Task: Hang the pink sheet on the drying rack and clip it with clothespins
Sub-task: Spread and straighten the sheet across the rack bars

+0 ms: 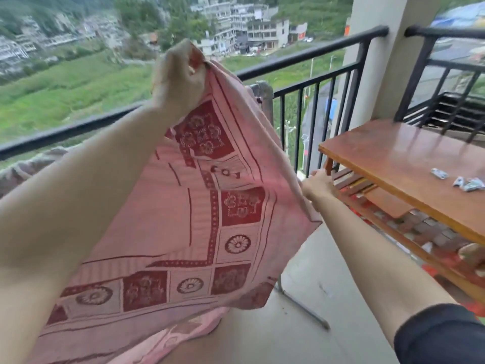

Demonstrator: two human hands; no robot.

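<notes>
The pink sheet (183,219) with dark red flower squares hangs spread in front of me. My left hand (178,80) is raised high and grips its top edge. My right hand (319,183) holds the sheet's right edge lower down, near the wooden table's corner. The grey metal drying rack (265,98) shows only partly behind the sheet, with one foot bar (304,306) on the floor. Several pale blue clothespins (462,181) lie on the table at the right.
A wooden table (393,164) with a slatted lower shelf stands at the right. A black balcony railing (309,59) runs across behind the rack, with a pale pillar (380,61) beside it. Another brownish cloth (29,166) lies over the railing at the left. The floor is grey concrete.
</notes>
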